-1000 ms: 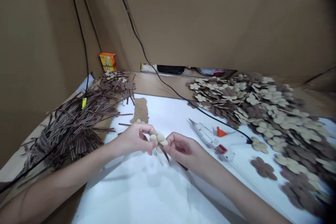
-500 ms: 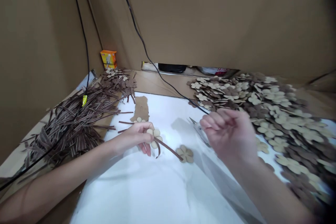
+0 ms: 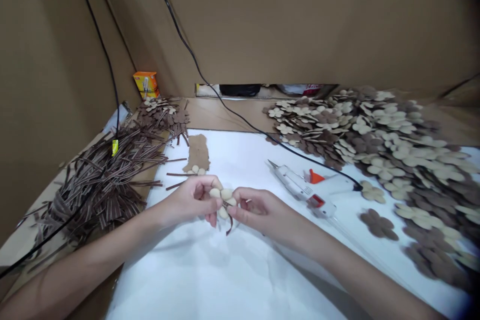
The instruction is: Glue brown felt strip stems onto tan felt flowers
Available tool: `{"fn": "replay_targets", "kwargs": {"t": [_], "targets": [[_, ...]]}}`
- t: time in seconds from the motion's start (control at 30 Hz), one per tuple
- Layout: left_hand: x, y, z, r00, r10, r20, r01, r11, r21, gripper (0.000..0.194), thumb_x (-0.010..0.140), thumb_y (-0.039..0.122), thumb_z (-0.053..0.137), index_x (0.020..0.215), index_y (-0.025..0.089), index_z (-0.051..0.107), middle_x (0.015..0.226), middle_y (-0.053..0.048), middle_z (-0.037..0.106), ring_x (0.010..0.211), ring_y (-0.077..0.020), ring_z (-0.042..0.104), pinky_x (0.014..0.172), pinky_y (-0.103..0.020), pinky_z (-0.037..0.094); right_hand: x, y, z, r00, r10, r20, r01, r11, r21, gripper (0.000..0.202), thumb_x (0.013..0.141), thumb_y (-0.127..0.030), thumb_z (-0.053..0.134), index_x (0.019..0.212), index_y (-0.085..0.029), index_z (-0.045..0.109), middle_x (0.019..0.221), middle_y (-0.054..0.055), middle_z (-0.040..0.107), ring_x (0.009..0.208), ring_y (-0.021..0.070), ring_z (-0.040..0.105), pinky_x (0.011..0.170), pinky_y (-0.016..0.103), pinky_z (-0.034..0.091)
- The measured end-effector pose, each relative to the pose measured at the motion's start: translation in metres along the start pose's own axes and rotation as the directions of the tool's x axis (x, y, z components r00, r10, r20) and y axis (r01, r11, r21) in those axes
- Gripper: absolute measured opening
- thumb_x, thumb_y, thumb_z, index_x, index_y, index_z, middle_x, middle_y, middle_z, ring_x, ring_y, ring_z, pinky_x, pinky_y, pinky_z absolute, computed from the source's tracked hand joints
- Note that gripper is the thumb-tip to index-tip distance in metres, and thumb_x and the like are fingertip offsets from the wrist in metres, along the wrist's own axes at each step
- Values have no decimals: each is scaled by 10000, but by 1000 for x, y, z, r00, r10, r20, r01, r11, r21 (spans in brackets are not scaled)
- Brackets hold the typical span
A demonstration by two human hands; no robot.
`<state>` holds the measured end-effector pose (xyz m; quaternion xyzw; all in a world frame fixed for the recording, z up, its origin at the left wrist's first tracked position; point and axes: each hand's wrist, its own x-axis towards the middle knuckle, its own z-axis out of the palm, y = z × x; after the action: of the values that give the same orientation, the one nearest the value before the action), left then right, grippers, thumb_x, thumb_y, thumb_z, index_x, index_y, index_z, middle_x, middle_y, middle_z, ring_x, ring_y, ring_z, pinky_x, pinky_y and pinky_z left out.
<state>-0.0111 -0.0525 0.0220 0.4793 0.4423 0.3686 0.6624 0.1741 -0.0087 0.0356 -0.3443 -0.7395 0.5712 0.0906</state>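
Brown strips [image 3: 101,180] are lying heaped at the left, and just right of them the left hand [image 3: 191,199] and the right hand [image 3: 258,210] are meeting over the white sheet [image 3: 232,270], both pinching a tan flower [image 3: 222,196] with a dark strip [image 3: 229,222] hanging below it. Further right a glue gun [image 3: 303,192] is lying on the sheet, near a pile of flowers [image 3: 375,145].

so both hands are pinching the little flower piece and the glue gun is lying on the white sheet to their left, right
Not quite: in the head view the glue gun lies to their right. Both the left hand and right hand do pinch the flower piece over the white sheet.
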Motion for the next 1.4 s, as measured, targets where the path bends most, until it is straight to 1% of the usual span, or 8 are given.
{"fn": "replay_targets", "kwargs": {"t": [0.1, 0.17, 0.3, 0.6, 0.7, 0.8, 1.1, 1.4], "targets": [[1, -3, 1, 999, 35, -35, -34, 999, 17, 289, 715, 401, 659, 758, 150, 523, 628, 16, 563, 514, -89, 569, 518, -202, 464, 3, 9, 4, 1000, -12, 4, 11, 986, 167, 253, 808, -390, 514, 669, -181, 539, 653, -10, 526, 644, 129, 465, 582, 240, 345], [2, -3, 2, 997, 51, -63, -50, 998, 23, 273, 725, 390, 654, 764, 149, 530, 634, 24, 544, 515, -84, 568, 518, -195, 459, 4, 12, 5, 999, -27, -35, 32, 984, 175, 218, 803, -363, 522, 677, -185, 526, 640, -22, 514, 637, 121, 458, 572, 231, 341], [2, -2, 4, 995, 56, -86, -56, 998, -3, 258, 734, 377, 647, 766, 151, 528, 647, 27, 536, 509, -83, 573, 503, -188, 452, -1, 3, 5, 988, -70, -138, 69, 998, -12, 170, 800, -276, 515, 654, -190, 508, 649, -35, 492, 643, 110, 444, 566, 217, 324], [2, -5, 8, 988, 58, -145, -57, 998, 9, 275, 719, 382, 656, 715, 140, 526, 646, 20, 555, 528, -80, 558, 534, -197, 467, -7, -5, 8, 974, -123, -193, 75, 968, -239, 102, 779, -222, 514, 680, -205, 534, 695, -21, 556, 664, 128, 498, 567, 224, 351], [1, -8, 9, 982, 79, -169, -75, 997, 31, 290, 703, 393, 667, 707, 139, 527, 646, 14, 566, 541, -81, 552, 536, -192, 460, -7, -6, 7, 982, -64, -177, 31, 982, -186, 156, 800, -287, 506, 680, -198, 550, 665, -15, 543, 642, 129, 494, 558, 223, 361], [1, -9, 9, 978, 96, -187, -88, 995, 47, 289, 686, 376, 686, 684, 136, 526, 606, 17, 562, 538, -82, 551, 521, -177, 442, -7, -9, 6, 985, -10, -171, -5, 996, -88, 237, 837, -354, 465, 688, -191, 550, 602, -29, 485, 522, 98, 428, 462, 201, 327], [1, -10, 8, 981, 104, -166, -109, 994, -22, 270, 677, 355, 702, 716, 130, 558, 626, 16, 594, 533, -79, 577, 520, -170, 464, -6, -7, 4, 990, -47, -134, 38, 997, -65, 268, 860, -340, 455, 663, -184, 546, 619, -28, 519, 574, 100, 414, 524, 208, 324], [1, -7, 6, 988, 75, -133, -85, 994, -70, 252, 709, 358, 672, 736, 138, 551, 610, 17, 570, 521, -101, 586, 524, -203, 471, -5, -1, -1, 993, 9, -118, -6, 1000, 27, 313, 845, -441, 480, 664, -187, 509, 548, -63, 406, 471, 69, 306, 449, 205, 236]]}}
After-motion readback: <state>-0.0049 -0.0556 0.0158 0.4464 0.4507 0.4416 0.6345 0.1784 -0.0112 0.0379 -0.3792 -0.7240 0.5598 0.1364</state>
